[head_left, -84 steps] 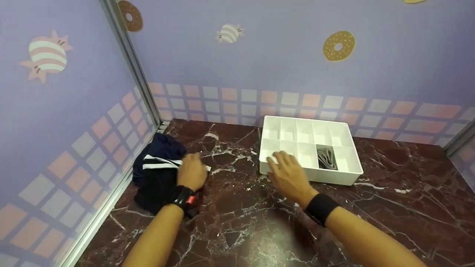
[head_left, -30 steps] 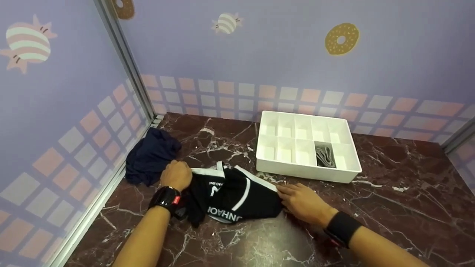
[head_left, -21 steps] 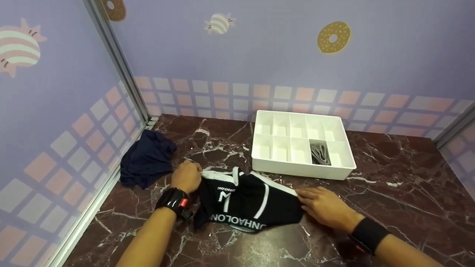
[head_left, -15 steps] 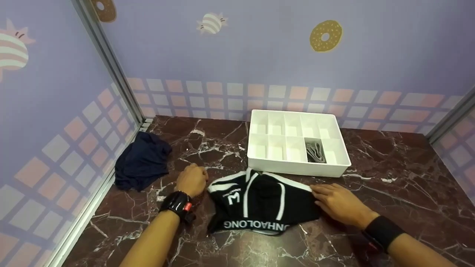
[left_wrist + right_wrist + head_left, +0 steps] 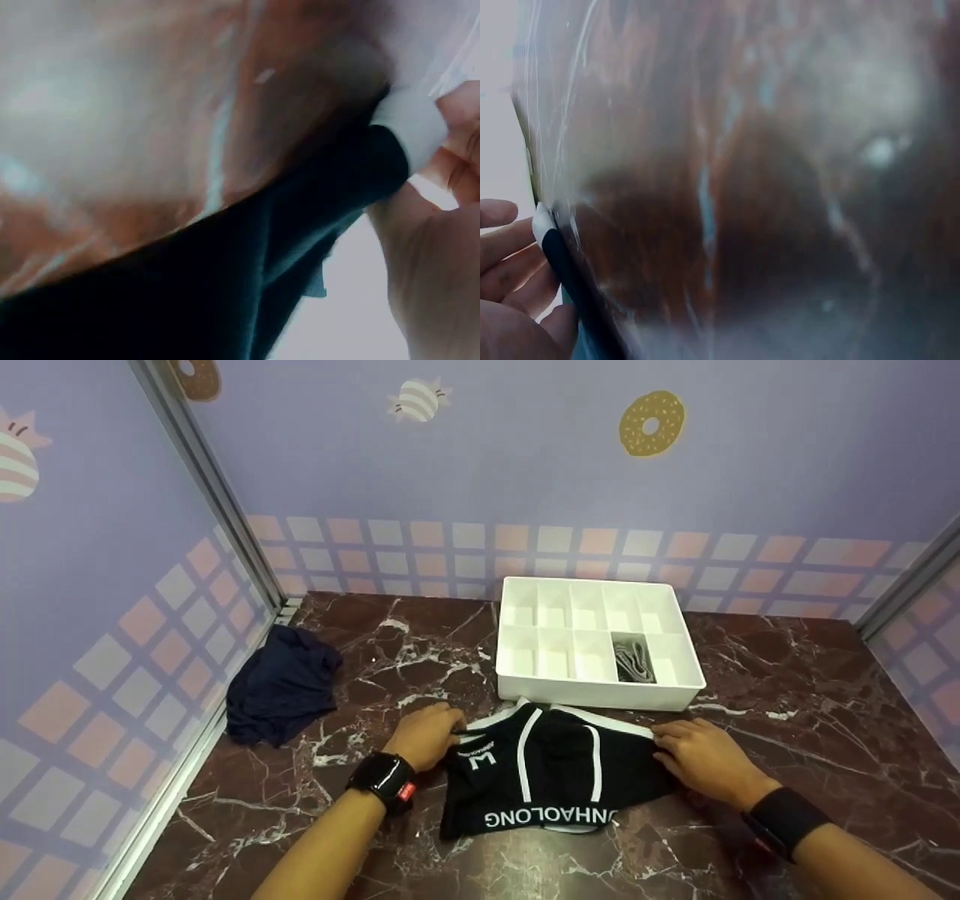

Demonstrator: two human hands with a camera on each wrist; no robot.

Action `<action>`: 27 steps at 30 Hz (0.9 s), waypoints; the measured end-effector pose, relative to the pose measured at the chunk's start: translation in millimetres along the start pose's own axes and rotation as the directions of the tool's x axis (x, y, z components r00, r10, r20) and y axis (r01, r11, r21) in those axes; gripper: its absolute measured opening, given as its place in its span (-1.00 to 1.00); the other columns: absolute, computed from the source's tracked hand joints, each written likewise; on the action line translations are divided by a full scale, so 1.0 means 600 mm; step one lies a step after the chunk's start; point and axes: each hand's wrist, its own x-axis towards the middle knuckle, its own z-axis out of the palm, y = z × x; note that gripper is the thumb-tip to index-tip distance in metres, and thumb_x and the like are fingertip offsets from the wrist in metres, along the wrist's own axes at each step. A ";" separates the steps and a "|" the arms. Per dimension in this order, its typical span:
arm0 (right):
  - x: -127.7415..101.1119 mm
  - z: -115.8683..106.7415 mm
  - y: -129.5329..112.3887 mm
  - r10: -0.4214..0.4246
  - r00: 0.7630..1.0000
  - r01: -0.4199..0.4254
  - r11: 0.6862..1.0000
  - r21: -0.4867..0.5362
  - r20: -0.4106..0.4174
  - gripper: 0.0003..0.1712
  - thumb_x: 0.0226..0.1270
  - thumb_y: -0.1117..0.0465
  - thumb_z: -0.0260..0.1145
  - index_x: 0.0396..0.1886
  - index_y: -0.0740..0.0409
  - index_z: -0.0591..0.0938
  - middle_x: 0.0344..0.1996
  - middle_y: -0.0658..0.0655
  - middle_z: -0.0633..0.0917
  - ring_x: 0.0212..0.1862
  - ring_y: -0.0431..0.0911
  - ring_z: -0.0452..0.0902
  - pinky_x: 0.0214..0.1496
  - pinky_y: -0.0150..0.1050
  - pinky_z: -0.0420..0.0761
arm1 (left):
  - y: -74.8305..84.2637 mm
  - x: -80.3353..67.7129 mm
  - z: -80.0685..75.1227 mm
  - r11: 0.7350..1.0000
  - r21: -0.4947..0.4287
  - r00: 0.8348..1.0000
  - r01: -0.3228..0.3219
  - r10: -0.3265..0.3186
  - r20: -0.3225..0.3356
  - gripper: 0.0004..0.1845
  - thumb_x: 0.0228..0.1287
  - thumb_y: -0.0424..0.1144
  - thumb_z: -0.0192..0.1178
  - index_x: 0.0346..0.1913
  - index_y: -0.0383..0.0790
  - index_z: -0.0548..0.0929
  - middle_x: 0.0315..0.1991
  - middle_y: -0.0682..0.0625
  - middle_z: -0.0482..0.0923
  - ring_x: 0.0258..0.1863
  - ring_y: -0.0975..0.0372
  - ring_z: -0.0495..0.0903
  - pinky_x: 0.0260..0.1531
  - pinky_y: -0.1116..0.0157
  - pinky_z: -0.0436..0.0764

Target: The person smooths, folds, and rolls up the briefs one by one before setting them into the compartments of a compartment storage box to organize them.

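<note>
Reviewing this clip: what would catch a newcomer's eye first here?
The black briefs with white lettering lie spread on the marble table, the left hand pinching one end and the right hand at the other. Just behind sits a white divided tray with a grey item in one compartment; a dark navy garment lies crumpled at far left.

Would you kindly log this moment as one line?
left hand: grips black briefs | right hand: holds opposite edge | briefs flat on table

Dark red marble tabletop (image 5: 787,675), lilac doughnut-patterned walls (image 5: 525,457)
</note>
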 end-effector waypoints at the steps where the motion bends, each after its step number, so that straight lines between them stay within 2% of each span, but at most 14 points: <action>1: -0.002 0.000 0.002 0.015 1.000 -0.015 1.000 -0.002 0.001 -0.74 0.08 0.13 0.36 -0.29 0.22 0.70 -0.12 0.13 0.67 -0.08 0.04 0.57 0.01 0.12 0.46 | -0.004 0.002 0.001 1.000 0.009 1.000 0.000 0.000 -0.021 -0.82 0.04 -0.22 0.33 -0.25 -0.10 0.63 -0.35 0.05 0.49 -0.34 0.14 0.54 -0.33 0.18 0.54; 5: -0.008 0.002 0.007 0.082 0.997 -0.082 0.997 -0.001 0.005 -0.69 0.09 0.15 0.36 -0.20 0.24 0.69 -0.13 0.15 0.67 -0.06 0.07 0.55 0.03 0.12 0.44 | -0.015 0.007 0.007 0.998 0.063 0.993 0.010 -0.002 -0.119 -0.85 -0.02 -0.23 0.37 -0.33 -0.10 0.65 -0.37 0.02 0.53 -0.35 0.09 0.56 -0.33 0.14 0.54; 8: -0.009 0.005 0.007 0.093 0.996 -0.093 0.996 0.004 -0.006 -0.67 0.09 0.16 0.36 -0.16 0.25 0.68 -0.12 0.18 0.65 -0.05 0.08 0.54 0.01 0.11 0.45 | -0.013 0.008 0.010 0.995 0.098 0.983 -0.006 0.024 -0.182 -0.85 0.00 -0.30 0.34 -0.30 -0.11 0.66 -0.33 -0.01 0.53 -0.28 0.07 0.54 -0.25 0.13 0.51; 10: -0.007 0.005 0.005 0.076 0.997 -0.076 0.997 0.012 -0.030 -0.68 0.07 0.18 0.36 -0.18 0.25 0.68 -0.12 0.20 0.64 -0.05 0.09 0.52 -0.02 0.08 0.46 | -0.003 0.008 0.009 0.996 0.073 0.978 -0.051 0.065 -0.197 -0.75 -0.03 -0.40 0.27 -0.23 -0.12 0.65 -0.25 0.00 0.51 -0.19 0.10 0.50 -0.13 0.14 0.47; 13: 0.000 0.003 -0.004 0.037 0.995 -0.034 0.999 0.042 -0.090 -0.72 0.05 0.23 0.35 -0.21 0.25 0.67 -0.14 0.19 0.63 -0.07 0.07 0.51 -0.06 0.03 0.47 | 0.021 0.010 0.005 0.987 -0.009 0.968 -0.158 0.153 -0.197 -0.58 -0.12 -0.49 0.16 -0.12 -0.08 0.62 -0.11 0.04 0.45 -0.06 0.17 0.43 0.04 0.18 0.39; 16: 0.013 -0.004 -0.026 -0.015 0.991 0.026 0.997 0.079 -0.137 -0.72 0.06 0.24 0.33 -0.19 0.23 0.66 -0.19 0.13 0.63 -0.13 0.01 0.51 -0.08 -0.03 0.49 | 0.046 0.012 0.001 0.960 -0.055 0.950 -0.275 0.263 -0.167 -0.56 -0.12 -0.47 0.16 -0.10 -0.02 0.61 0.00 0.09 0.43 0.05 0.22 0.38 0.13 0.20 0.33; 18: 0.024 -0.008 -0.048 -0.064 0.987 0.079 0.992 0.102 -0.149 -0.71 0.08 0.22 0.31 -0.18 0.21 0.66 -0.22 0.09 0.62 -0.16 -0.03 0.51 -0.07 -0.06 0.50 | 0.059 0.013 0.002 0.943 -0.042 0.940 -0.329 0.323 -0.112 -0.60 -0.08 -0.41 0.19 -0.10 0.01 0.63 0.07 0.09 0.43 0.11 0.23 0.36 0.16 0.19 0.32; 20: 0.036 -0.011 -0.075 -0.134 0.979 0.153 0.981 0.117 -0.156 -0.73 0.09 0.19 0.31 -0.18 0.16 0.67 -0.25 0.04 0.62 -0.18 -0.08 0.51 -0.08 -0.11 0.52 | 0.066 0.011 0.005 0.935 -0.008 0.934 -0.356 0.355 -0.028 -0.64 0.00 -0.30 0.24 -0.07 0.01 0.63 0.13 0.04 0.42 0.15 0.19 0.36 0.17 0.16 0.32; 23: 0.052 -0.013 -0.114 -0.252 0.954 0.275 0.951 0.139 -0.165 -0.76 0.12 0.19 0.29 -0.18 0.11 0.67 -0.27 -0.03 0.61 -0.21 -0.15 0.50 -0.15 -0.21 0.52 | 0.070 0.006 0.009 0.942 0.025 0.940 -0.335 0.333 0.081 -0.63 0.05 -0.11 0.31 -0.01 -0.01 0.63 0.16 0.00 0.42 0.15 0.16 0.39 0.16 0.16 0.35; 27: 0.064 -0.012 -0.145 -0.352 0.919 0.378 0.913 0.152 -0.177 -0.79 0.13 0.22 0.26 -0.21 0.06 0.67 -0.28 -0.07 0.59 -0.25 -0.19 0.48 -0.23 -0.29 0.47 | 0.072 0.000 0.005 0.963 0.029 0.957 -0.266 0.260 0.130 -0.53 -0.07 0.10 0.36 -0.05 0.02 0.67 -0.04 0.06 0.48 -0.08 0.18 0.49 -0.04 0.20 0.48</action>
